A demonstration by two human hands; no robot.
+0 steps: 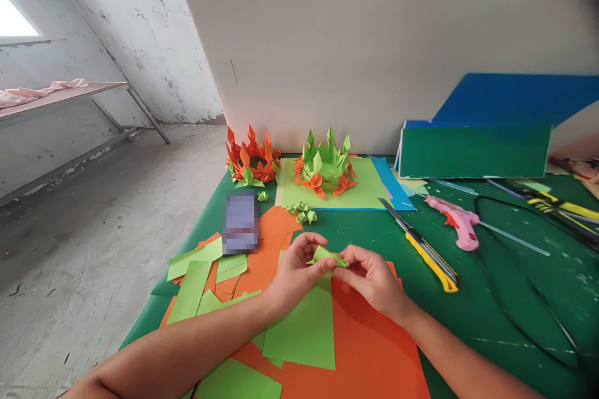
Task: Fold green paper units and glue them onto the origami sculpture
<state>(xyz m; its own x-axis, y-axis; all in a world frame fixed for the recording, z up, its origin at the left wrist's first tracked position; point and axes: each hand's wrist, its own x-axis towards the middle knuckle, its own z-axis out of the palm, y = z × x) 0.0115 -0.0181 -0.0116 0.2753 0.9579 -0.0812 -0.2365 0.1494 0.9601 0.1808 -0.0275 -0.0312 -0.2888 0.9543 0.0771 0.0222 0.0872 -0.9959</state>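
- The loose green strips point(191, 290) lie near the left side of the desk point(346, 227). The left arm is close over them, so a bump might slide some onto the floor.
- The small green paper buds point(304, 214) sit past the left hand point(302, 268). If that hand reached out fast, it could squash them.
- The folded green paper point(324, 254) is up between both hands, above the green sheet point(304, 336) and the orange sheet point(374, 349). It could get a bad crease or rip if the hands pull too hard or the edges don't match.
- The yellow box cutter point(428, 259) lies near the right hand point(374, 277). Its blade looks out, so a careless reach might cut a finger.
- Left hand: its arm comes up from the bottom left corner. The thumb and fingers pinch the folded paper's left part, thumb in front.
- Right hand: its arm comes from the bottom right. Bent fingers and thumb pinch the right end.
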